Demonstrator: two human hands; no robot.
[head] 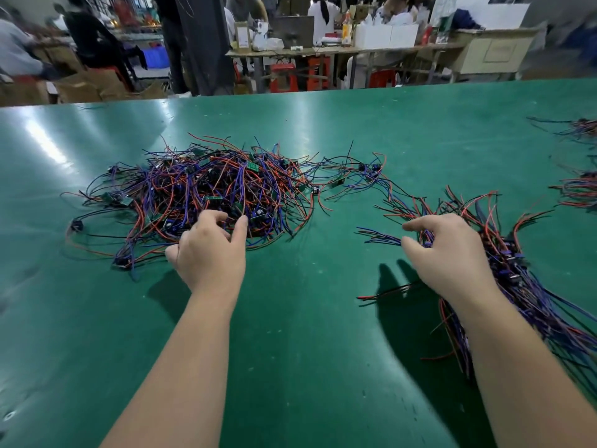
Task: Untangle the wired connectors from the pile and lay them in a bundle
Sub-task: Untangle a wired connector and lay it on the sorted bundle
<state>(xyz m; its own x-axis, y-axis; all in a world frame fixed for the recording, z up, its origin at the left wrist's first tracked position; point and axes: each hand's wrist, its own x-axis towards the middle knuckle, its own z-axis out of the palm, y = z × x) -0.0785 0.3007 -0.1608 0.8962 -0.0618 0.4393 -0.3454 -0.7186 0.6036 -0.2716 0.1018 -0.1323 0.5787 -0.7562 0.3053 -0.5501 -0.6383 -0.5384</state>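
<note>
Our left hand (210,250) reaches into the near edge of the tangled pile (206,189) of red, blue and black wired connectors with small green boards. Its fingers are curled down among the strands, and we cannot tell whether they already pinch one. Our right hand (449,253) curls round the combed bundle (523,286) of the same wires, which lies well apart to the right on the glossy green table (307,334). We judge it best to take one connector body rather than a loose wire, lift slowly so snags show early — then lay it with its connector beside the others.
</note>
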